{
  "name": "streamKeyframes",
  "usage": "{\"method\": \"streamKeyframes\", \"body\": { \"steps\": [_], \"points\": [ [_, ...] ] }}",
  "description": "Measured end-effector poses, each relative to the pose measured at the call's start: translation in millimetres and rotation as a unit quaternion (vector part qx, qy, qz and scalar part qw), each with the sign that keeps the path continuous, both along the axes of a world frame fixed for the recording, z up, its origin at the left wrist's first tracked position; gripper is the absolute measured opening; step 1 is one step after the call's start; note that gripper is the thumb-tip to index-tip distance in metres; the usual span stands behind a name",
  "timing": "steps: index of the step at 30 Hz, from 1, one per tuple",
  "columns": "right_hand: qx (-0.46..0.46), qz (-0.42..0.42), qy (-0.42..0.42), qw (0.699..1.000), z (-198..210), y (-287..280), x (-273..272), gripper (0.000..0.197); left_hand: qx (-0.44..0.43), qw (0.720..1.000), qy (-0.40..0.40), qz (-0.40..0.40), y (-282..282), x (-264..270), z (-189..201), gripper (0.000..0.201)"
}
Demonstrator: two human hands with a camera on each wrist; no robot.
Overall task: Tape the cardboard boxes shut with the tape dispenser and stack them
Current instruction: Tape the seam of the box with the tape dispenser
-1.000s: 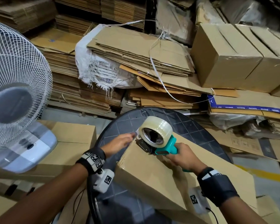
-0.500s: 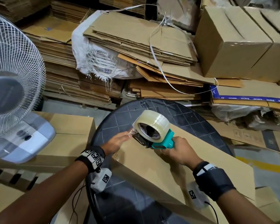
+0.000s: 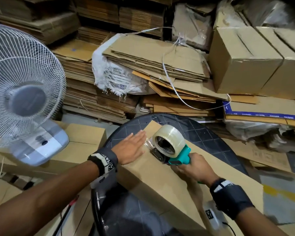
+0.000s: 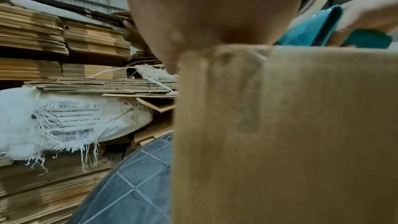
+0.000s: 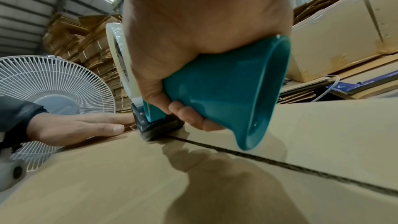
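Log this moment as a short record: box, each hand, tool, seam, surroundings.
box: cardboard box lying on a dark round table
left hand: flat, pressing the box's far end
right hand: grips the teal tape dispenser
seam: untaped behind the dispenser
surroundings: white fan to the left, flattened cardboard behind

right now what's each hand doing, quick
Left hand: open, fingers straight, pressing flat on the cardboard box.
Right hand: gripping the tape dispenser by its teal handle, its nose on the box seam.
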State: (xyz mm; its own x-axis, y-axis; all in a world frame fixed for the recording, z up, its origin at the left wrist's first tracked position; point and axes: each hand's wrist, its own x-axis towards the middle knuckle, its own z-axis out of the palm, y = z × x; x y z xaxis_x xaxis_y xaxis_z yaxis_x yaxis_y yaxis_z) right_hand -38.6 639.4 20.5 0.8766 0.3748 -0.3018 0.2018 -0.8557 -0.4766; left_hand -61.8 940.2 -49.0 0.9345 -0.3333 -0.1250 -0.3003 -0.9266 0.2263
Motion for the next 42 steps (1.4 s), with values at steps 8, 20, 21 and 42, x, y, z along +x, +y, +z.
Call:
{"method": "streamKeyframes", "body": {
  "steps": [8,20,21,42],
  "points": [
    [0.012,0.008,0.000,1.000,-13,-20,1,0.042,0.078,0.997,0.028,0.008,-18,-4,1,0.104],
    [-0.014,0.015,-0.016,1.000,-19,-105,-11,0.040,0.122,0.992,0.020,0.014,-74,-23,-9,0.093],
    [-0.022,0.023,-0.025,0.999,-18,-104,-11,0.039,0.111,0.993,0.023,0.024,-79,-25,-10,0.095],
    [-0.061,0.012,-0.014,0.998,-3,-247,-52,0.026,0.073,0.994,0.013,0.076,-106,-41,-2,0.114]
  ]
}}
